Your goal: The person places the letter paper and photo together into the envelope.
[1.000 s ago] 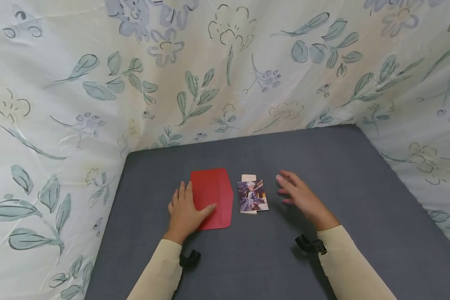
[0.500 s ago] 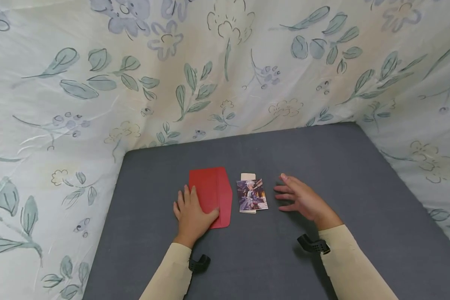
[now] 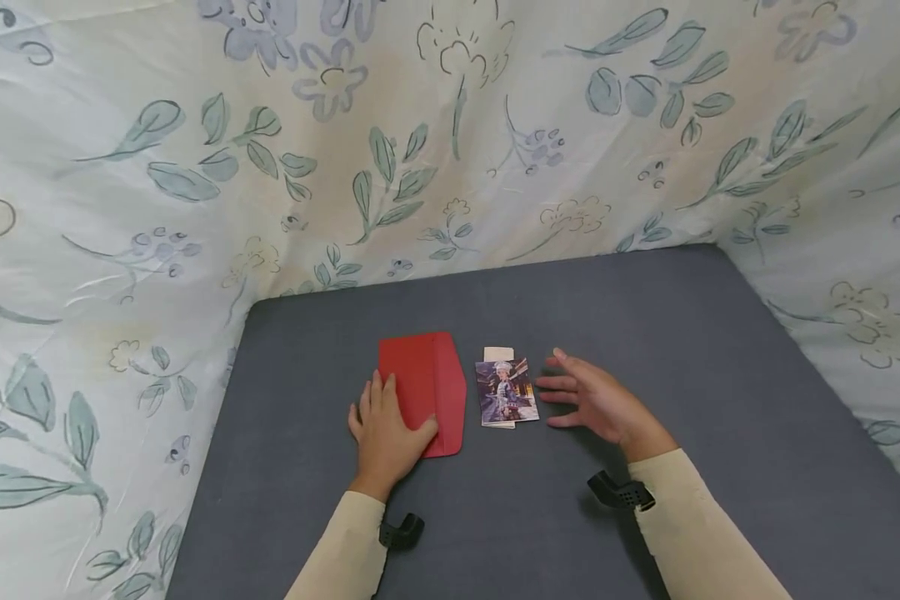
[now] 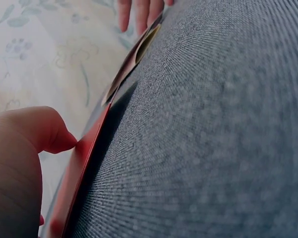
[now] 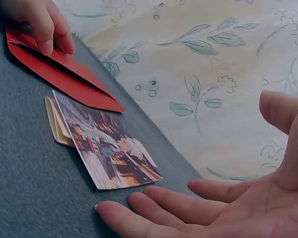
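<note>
The envelope (image 3: pixel 416 379) is lying on the worktop (image 3: pixel 495 517) with its flap (image 3: pixel 451 396) unfolded toward three o'clock, and a dark gap is showing beside the flap, so the opening is seeming done. The left hand (image 3: pixel 387 442) is resting on it from seven o'clock, its grip spread wide, thumb touching the red face and fingers lying across the nine-o'clock edge. The card (image 3: pixel 506 393) is lying outside, just apart at the envelope's three o'clock, over pale paper (image 3: pixel 498 354) that is poking out at twelve and six. The right hand (image 3: pixel 600 404) is hovering at the card's three o'clock, its grip wide and empty; whether a fingertip is touching the card, I cannot tell. Neither card nor paper is being held, so handling them is seeming the part left; the envelope's inside is not showing.
</note>
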Available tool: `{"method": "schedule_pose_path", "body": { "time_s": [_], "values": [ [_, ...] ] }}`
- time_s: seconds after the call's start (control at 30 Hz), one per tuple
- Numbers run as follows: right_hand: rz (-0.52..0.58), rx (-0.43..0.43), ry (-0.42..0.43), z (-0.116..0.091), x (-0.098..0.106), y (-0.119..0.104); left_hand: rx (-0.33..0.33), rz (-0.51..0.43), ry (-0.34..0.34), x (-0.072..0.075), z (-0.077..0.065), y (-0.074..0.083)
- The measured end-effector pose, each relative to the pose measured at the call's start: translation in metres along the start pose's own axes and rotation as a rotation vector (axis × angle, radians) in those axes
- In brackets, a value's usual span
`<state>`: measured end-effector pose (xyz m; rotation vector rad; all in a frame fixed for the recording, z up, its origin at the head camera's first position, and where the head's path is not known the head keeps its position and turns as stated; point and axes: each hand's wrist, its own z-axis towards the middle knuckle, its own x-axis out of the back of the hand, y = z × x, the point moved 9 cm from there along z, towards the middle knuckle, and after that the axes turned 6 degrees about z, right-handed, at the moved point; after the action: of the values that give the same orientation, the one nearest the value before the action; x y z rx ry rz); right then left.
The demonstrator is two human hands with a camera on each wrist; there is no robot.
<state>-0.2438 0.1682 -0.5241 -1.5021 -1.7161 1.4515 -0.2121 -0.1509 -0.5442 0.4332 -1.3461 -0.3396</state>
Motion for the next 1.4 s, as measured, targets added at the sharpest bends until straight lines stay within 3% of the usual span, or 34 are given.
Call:
{"method": "schedule_pose_path", "body": {
  "time_s": [0.53, 0.73, 1.07, 1.4],
  "values": [
    [0.100, 0.028, 0.045, 0.011, -0.005, 0.011, -0.020, 0.000, 0.053, 0.002, 0.000, 0.004],
    [0.063, 0.054, 0.139, 0.017, -0.005, 0.017, -0.025, 0.016, 0.065, 0.002, -0.001, 0.007],
    [-0.014, 0.070, 0.218, 0.023, -0.012, 0.029, -0.015, 0.016, 0.052, 0.002, -0.006, 0.007],
    [-0.002, 0.087, 0.233, 0.023, -0.012, 0.031, -0.006, 0.021, 0.049, 0.002, -0.007, 0.005]
  ]
}}
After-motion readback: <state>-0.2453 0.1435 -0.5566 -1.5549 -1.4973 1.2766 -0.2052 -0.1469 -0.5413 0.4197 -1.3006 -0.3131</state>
